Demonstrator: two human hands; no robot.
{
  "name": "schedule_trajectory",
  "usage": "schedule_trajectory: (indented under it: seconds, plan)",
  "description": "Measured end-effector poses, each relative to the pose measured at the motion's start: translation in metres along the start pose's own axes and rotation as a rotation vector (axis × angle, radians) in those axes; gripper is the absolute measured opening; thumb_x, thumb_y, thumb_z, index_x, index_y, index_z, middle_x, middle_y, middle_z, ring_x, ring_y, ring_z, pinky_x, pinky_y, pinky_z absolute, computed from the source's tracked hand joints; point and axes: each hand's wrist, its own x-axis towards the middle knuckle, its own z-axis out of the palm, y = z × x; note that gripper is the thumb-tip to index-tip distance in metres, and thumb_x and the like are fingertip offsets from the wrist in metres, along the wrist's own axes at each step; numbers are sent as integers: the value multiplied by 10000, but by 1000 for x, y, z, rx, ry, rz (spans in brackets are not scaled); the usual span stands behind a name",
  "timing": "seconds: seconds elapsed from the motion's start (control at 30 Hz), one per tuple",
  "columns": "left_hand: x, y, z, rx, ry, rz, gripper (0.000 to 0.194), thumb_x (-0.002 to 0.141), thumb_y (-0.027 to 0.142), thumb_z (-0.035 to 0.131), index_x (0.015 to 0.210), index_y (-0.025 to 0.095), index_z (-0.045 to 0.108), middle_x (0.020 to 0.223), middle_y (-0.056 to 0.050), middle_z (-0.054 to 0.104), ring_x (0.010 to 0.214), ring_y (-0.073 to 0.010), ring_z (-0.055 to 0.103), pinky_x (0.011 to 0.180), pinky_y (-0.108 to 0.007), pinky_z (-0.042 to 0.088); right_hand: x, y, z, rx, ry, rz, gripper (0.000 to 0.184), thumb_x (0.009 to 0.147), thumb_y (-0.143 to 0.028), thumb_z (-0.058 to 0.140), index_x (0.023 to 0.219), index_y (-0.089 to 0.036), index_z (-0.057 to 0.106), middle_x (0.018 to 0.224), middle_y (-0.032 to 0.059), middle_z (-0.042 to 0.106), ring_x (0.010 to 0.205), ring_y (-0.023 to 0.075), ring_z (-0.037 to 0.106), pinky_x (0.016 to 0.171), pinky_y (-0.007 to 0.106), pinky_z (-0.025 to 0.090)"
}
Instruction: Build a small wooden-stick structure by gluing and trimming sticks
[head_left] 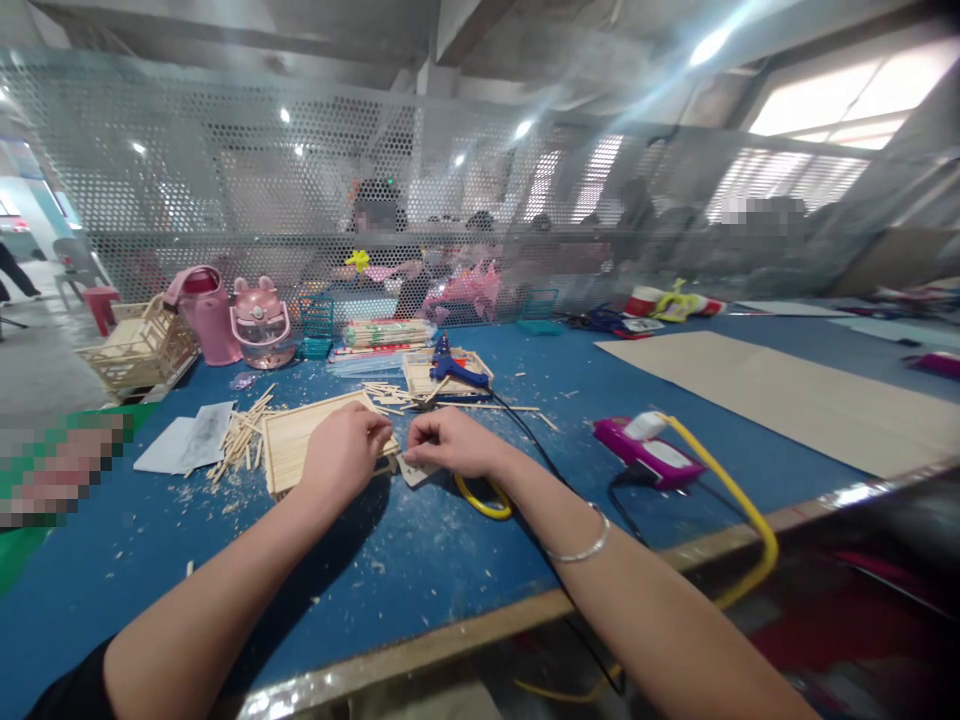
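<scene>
My left hand (347, 442) lies over the right part of a shallow tray-like piece built of pale wooden sticks (289, 440). Its fingers are curled together near the piece's right edge, and what they pinch is too small to make out. Close by on the right, my right hand (450, 440) is also closed, thumb and fingers drawn together; its fingertips hide anything in them. Under it a small whitish card (415, 473) lies on the table. Behind the hands, a blue glue gun (456, 368) rests on a second, smaller stick-built frame (420, 372).
Loose sticks (244, 432) and white paper (184, 440) lie left. A pink flask (210, 318), a pink-lidded bottle (261, 325) and a stick basket (139, 345) stand behind. Right are a purple power strip (649, 453), a yellow cable (739, 490) and a cardboard sheet (757, 390).
</scene>
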Motion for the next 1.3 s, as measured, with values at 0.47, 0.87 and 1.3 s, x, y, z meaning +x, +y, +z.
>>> schedule_trajectory:
  seconds: [0.47,0.87,1.3]
  plan:
    - [-13,-99,-87,59,328,-484,387,784,442,424,925,178,669,706,-59,684,671,-221,607,577,-256,406,2,11,-6,233,212,60,399,715,-521,536,569,-158,462,460,-75,356,427,46,290,421,195,222]
    - [-18,-117,-48,-758,-62,-413,383,607,530,620,711,162,600,521,52,521,455,-81,421,460,-189,315,8,5,11,121,24,169,64,676,-196,581,699,-137,589,512,-69,463,458,53,373,447,188,282]
    - [-19,-90,-46,-1445,135,-430,476,432,264,849,848,149,648,701,16,630,497,-36,510,457,-135,409,10,15,-3,691,424,144,432,529,-516,708,683,-150,540,501,-72,482,416,41,350,429,187,240]
